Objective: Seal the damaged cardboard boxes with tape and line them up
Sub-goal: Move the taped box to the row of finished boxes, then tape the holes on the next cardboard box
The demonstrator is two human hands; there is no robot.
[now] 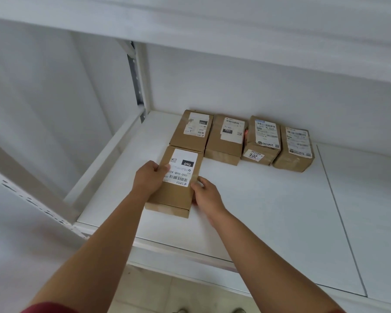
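Brown rectangular cardboard box with a white shipping label reading "090" lies flat on the white shelf board, near its left front part. Its far end touches the leftmost of four similar labelled brown cardboard boxes, which stand side by side in a row along the shelf's white back wall. Both bare forearms reach forward from below. The left hand holds the near box's left edge, fingers curled onto the label. The right hand grips the right edge, thumb on top and fingers down the side.
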